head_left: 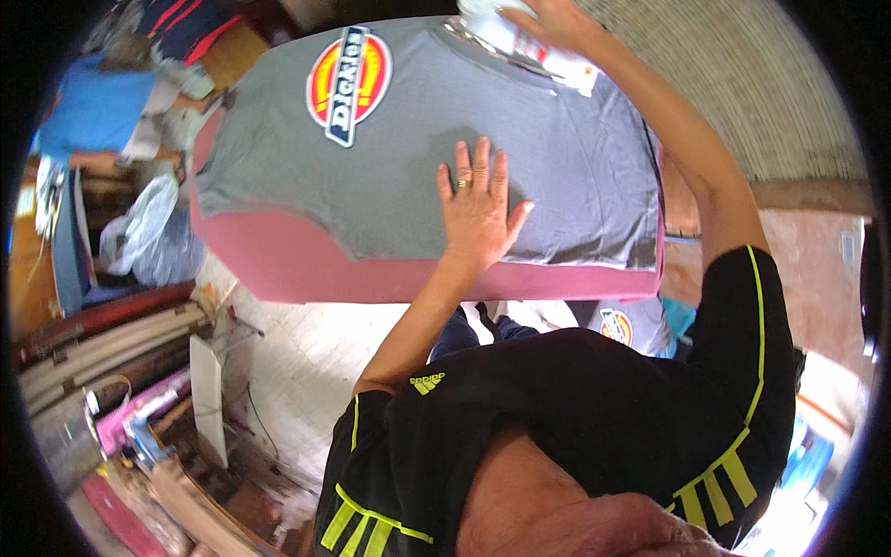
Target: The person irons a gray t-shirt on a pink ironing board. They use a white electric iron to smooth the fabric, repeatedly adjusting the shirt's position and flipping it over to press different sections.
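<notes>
A grey T-shirt [408, 186] with a red, yellow and dark printed emblem [350, 84] lies spread over a pink padded ironing board [269, 255]. My left hand [478, 200] rests flat on the middle of the shirt, fingers spread, a ring on one finger. My right arm reaches to the far right part of the board. There my right hand [554, 26] is closed on the top of a clothes iron [529, 51], white with a shiny metal edge, lying on the shirt. The frame's upper edge cuts off part of the iron and its handle.
Left of the board are a crumpled clear plastic bag [144, 232] and a blue cloth [88, 107]. Wooden boards and assorted items pile up at the lower left. Another grey garment with an emblem [616, 325] hangs below the board's near right edge. A ribbed surface [742, 74] fills the upper right.
</notes>
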Available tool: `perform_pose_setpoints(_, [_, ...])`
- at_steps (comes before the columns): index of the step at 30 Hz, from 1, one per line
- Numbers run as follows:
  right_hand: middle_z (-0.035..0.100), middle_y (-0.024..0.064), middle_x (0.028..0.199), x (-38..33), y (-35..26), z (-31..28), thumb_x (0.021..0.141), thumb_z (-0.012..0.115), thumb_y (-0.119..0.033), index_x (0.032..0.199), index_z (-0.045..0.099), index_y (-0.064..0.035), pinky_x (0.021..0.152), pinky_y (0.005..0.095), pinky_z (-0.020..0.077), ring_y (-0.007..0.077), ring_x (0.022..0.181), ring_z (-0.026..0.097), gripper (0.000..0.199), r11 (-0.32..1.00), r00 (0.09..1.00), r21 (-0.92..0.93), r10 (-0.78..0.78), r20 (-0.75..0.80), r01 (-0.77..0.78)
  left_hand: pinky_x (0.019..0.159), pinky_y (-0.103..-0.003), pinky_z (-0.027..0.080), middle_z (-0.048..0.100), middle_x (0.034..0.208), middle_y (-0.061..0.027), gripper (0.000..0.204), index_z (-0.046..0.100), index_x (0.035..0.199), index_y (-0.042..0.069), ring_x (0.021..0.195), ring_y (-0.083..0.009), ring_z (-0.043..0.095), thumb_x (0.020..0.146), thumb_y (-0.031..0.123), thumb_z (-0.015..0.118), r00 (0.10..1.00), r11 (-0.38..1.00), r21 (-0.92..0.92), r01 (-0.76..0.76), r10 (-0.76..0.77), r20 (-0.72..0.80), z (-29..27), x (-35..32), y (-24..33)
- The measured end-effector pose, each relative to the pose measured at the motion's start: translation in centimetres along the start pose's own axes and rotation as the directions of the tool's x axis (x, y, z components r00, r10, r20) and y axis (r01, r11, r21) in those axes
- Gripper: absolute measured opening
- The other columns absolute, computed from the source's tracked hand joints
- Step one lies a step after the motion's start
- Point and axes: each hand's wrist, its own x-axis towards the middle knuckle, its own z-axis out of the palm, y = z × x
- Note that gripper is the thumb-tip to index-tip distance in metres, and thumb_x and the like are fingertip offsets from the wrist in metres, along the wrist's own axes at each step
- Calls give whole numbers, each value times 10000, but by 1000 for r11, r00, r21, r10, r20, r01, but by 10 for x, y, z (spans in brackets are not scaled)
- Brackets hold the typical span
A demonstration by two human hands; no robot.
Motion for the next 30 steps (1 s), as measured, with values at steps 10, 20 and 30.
perform_pose_setpoints(10, [649, 245, 728, -92, -6, -12, 990, 588, -360, 1064, 609, -22, 629, 488, 525, 424, 686, 666, 347, 996, 994, 27, -79, -76, 81, 1185, -638, 103, 170, 1654, -140, 831, 387, 1530, 113, 1526, -403, 92, 868, 541, 648, 767, 839, -290, -460, 541, 346, 21, -25, 83])
perform_pose_setpoints(20, [692, 261, 806, -172, 100, -59, 942, 627, -413, 1180, 628, -54, 674, 495, 555, 418, 741, 703, 430, 961, 970, -146, 223, -95, -235, 1174, -667, 5, 130, 1664, -164, 783, 370, 1547, 194, 1525, -447, 48, 887, 529, 626, 706, 774, -271, -573, 634, 316, 31, -36, 91])
perform_pose_setpoints(30, [687, 297, 801, -120, 137, -40, 975, 514, -485, 1093, 693, -12, 692, 497, 576, 379, 804, 726, 519, 856, 864, -143, 474, -167, -497, 1165, -663, 154, 265, 1627, -107, 690, 471, 1486, 212, 1506, -402, 193, 882, 481, 667, 725, 794, -281, -539, 607, 326, 17, -30, 97])
